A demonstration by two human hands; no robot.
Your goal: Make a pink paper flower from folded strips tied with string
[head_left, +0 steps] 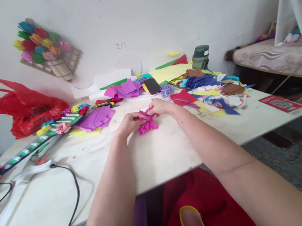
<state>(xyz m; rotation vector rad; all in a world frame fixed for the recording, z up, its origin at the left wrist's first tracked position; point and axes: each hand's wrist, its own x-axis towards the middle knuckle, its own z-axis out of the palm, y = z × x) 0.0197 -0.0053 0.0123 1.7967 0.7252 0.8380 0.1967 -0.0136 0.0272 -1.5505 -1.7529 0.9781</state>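
Now left hand (129, 123) and right hand (161, 106) both pinching pink folded paper (147, 123) mid-table (158, 154); thin paper may tear if 2 hands pull too hard.

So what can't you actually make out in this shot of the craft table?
- Head view: the middle of the pink folded paper is hidden by the fingers of the left hand and right hand.
- The writing on the wall is too small to read.
- The print on the red card is too small.
- The white frame is cut off by the right edge.
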